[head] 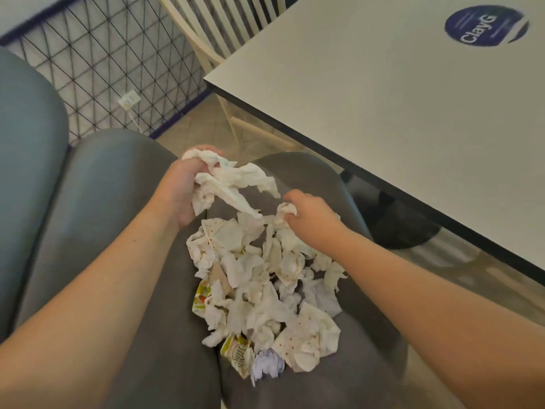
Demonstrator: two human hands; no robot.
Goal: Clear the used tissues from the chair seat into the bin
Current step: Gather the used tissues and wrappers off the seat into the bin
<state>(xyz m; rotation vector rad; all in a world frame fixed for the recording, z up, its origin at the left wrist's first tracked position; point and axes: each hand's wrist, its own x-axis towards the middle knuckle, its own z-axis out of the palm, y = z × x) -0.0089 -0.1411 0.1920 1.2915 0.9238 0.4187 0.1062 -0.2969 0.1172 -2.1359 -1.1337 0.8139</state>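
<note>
Heap of crumpled tissues point(265, 290) spread across grey chair seat point(165, 349), a few printed wrappers point(237, 354) mixed in at near edge. Left hand point(180, 193) raised just above heap, fingers curled round a bunch of tissues point(233, 181). Right hand point(309, 214) down on far end of heap, apparently pinching one wad point(284, 211), though blurred. White table point(383, 113) just beside, to the right.

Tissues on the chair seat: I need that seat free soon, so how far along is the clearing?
Early stage. Nothing looks binned; no bin is in view. In hand: the left hand grips a bunch of tissues, and the right hand pinches another crumpled tissue. Left: a large pile of tissues still covers the grey chair seat.
</note>
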